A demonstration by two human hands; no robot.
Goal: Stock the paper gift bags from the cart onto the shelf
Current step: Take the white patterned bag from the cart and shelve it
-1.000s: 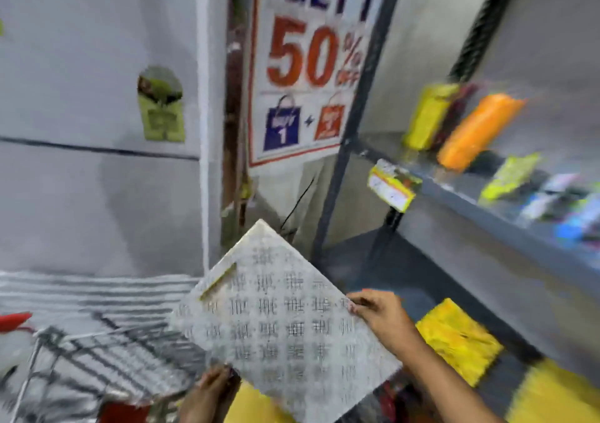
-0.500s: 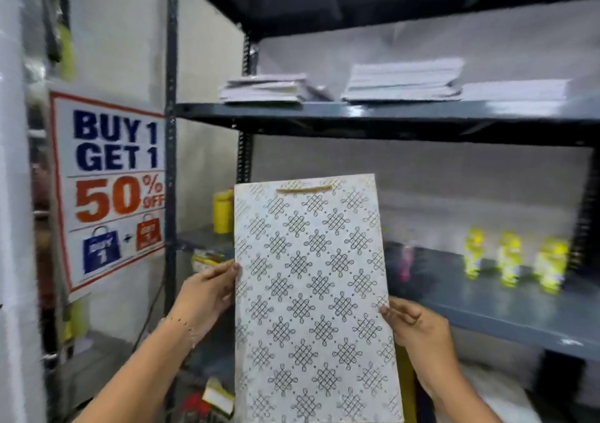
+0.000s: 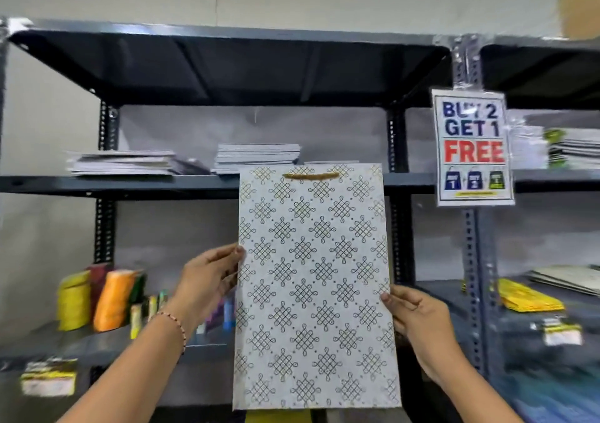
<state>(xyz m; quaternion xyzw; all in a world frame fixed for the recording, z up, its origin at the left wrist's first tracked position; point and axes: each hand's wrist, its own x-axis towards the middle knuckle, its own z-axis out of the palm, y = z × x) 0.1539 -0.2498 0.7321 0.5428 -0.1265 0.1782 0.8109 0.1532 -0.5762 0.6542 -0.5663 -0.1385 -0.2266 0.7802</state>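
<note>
A flat white paper gift bag (image 3: 313,286) with a knot pattern and a gold handle is held upright in front of the dark metal shelf (image 3: 130,185). My left hand (image 3: 207,279) grips its left edge about halfway up. My right hand (image 3: 418,325) holds its right edge lower down. The bag's top reaches the level of the middle shelf board, where stacks of flat white bags (image 3: 256,158) lie. The cart is out of view.
Another pile of flat bags (image 3: 123,162) lies on the left of the same board. Yellow and orange rolls (image 3: 97,299) stand on the lower shelf. A "Buy 2 Get 1 Free" sign (image 3: 472,148) hangs on the right upright. Yellow bags (image 3: 526,297) lie further right.
My view swung from the cart and the shelf's left end to face the shelf straight on. The bag went from tilted over the cart to upright, with both hands on its edges.
</note>
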